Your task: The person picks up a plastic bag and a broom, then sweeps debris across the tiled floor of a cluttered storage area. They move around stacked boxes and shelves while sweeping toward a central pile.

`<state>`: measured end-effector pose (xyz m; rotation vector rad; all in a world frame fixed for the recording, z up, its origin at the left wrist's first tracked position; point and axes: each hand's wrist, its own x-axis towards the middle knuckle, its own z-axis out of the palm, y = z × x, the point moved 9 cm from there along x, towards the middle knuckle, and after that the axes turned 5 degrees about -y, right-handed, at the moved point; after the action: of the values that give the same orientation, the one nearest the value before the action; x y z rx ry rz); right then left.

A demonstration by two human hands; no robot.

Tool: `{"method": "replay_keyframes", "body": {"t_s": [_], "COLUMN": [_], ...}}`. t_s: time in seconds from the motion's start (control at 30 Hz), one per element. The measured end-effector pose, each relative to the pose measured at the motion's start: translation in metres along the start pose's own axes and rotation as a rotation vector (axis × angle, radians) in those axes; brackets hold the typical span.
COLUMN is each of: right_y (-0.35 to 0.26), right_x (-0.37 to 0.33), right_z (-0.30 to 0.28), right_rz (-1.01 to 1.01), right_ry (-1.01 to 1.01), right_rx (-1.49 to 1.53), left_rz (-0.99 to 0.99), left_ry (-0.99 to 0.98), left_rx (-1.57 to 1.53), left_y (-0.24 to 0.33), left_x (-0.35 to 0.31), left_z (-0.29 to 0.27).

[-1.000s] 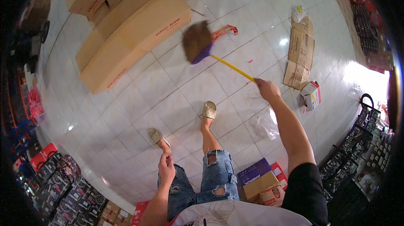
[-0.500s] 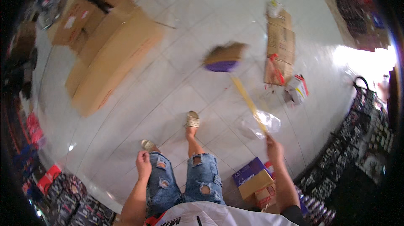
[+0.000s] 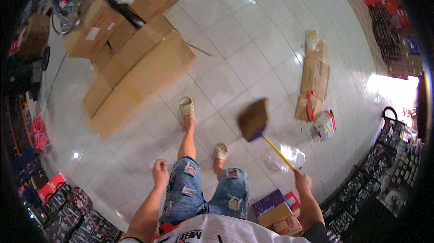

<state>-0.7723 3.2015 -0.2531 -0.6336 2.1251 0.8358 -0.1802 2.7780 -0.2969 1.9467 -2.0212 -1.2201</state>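
Gripping the broom (image 3: 256, 134) by its yellow handle (image 3: 277, 152), the right hand (image 3: 303, 181) was closed around the stick near its upper end, on the person's right side. The broom's brown bristles (image 3: 253, 117), slightly blurred, fanned out ahead of the right foot, over the pale tiled floor (image 3: 226, 80); whether they touched the tiles could not be told. The handle slanted back from the purple collar toward the hand, passing across a crumpled clear plastic bag (image 3: 294, 155) on the floor. The left hand (image 3: 160, 170) hung out in front of the left thigh, well apart from the broom, with its fingers loosely curled; whether it held anything small could not be told. Farther right lay a flattened piece of cardboard (image 3: 314, 78) with a red strip (image 3: 309, 107) on its nearer end, and a white and red box (image 3: 326, 125) stood just beside that end. On the far left was a large brown carton (image 3: 149, 78). A purple box (image 3: 270, 203) sat near the right knee, and the left slipper (image 3: 186, 106) was set ahead of the right slipper (image 3: 220, 151)
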Motion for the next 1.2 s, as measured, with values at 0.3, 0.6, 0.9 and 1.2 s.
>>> {"method": "replay_keyframes", "body": {"t_s": [0.3,0.6,0.9,1.2], "right_y": [-0.149,-0.592,-0.317,-0.029], "right_x": [-0.015,0.205,0.212,0.09], "right_z": [-0.256,-0.503,-0.372,-0.369], "right_rz": [-0.139,-0.682,-0.385,0.114], "right_ry": [0.322,0.461,0.227,0.306], "right_rx": [0.78,0.578,0.315,0.439], "left_rz": [-0.164,-0.327,-0.369,-0.247], "left_ry": [0.068,0.127,0.106,0.01], "left_rx": [-0.192,-0.183,-0.306,-0.202], "left_y": [-0.029,-0.045,-0.024,0.087], "left_x": [0.125,0.155,0.157,0.179], "left_z": [-0.061,-0.104,-0.083,-0.025]}}
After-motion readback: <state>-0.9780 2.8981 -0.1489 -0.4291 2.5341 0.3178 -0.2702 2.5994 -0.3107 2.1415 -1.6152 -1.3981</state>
